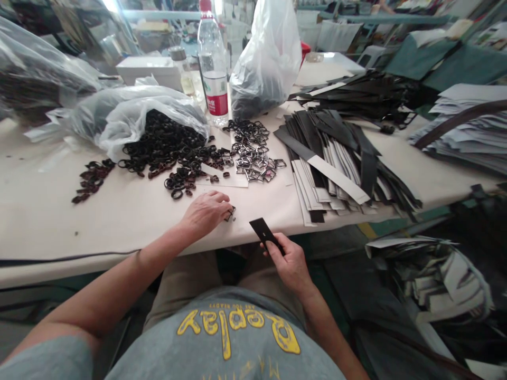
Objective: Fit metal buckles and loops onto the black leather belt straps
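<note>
My left hand (208,211) is over the table near its front edge, fingers closed on a small metal buckle (230,214). In my right hand (288,257) is a dark strap (263,232) with a small slot in it, pinched under the thumb just off the table edge. Beyond my left hand lies a pile of metal buckles (255,150). Left of these, black strap loops (170,140) spill out of a clear plastic bag (130,105). A stack of black and white strips (328,163) lies to the right.
A plastic water bottle (216,79) and a filled plastic bag (265,58) stand behind the buckles. Brown loops (93,179) lie at the left. Another stack of sheets (471,121) sits far right, and bundled strips (439,279) hang below the table (130,227).
</note>
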### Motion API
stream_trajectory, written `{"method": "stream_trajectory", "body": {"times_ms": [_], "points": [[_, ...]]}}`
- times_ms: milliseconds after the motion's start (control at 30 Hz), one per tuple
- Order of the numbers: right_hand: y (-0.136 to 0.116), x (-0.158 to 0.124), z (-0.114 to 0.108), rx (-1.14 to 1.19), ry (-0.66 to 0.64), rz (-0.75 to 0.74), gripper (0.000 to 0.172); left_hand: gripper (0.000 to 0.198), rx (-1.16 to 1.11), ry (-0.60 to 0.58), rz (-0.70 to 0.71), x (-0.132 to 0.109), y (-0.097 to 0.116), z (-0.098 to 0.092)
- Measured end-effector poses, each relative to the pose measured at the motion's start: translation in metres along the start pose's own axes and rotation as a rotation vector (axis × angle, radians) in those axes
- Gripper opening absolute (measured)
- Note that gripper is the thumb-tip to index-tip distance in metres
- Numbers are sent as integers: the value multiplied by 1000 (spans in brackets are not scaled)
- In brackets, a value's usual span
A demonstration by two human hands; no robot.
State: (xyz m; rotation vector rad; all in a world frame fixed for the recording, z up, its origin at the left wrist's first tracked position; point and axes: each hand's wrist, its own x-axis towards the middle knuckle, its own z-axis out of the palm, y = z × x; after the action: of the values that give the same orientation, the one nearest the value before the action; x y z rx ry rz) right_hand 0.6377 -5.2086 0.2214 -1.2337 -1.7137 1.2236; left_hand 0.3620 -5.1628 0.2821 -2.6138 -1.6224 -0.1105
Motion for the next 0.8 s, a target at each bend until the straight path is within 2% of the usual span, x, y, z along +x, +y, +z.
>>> {"method": "stream_trajectory", "body": {"times_ms": [133,167,333,467,600,700,800], "points": [[-2,-2,-1,8,-5,4,27,41,-36,-65,-134,0,8,-2],[-2,-2,0,8,-7,8,27,43,-36,-85,-152,-1,10,-2],[-6,0,4,9,-26,12,25,22,8,-168,-184,0,21,-8],[-11,0,6,35,-49,24,26,24,48,-184,-193,3,23,-14],[-13,-1,5,69,-53,42,28,28,19,-125,-254,-3,5,-11],[-15,1,5,120,-62,80,30,28,-201,-1,-338,-10,-11,-5],[-17,6,5,243,-105,151,35,35,-788,94,-484,-16,-14,-1]]}}
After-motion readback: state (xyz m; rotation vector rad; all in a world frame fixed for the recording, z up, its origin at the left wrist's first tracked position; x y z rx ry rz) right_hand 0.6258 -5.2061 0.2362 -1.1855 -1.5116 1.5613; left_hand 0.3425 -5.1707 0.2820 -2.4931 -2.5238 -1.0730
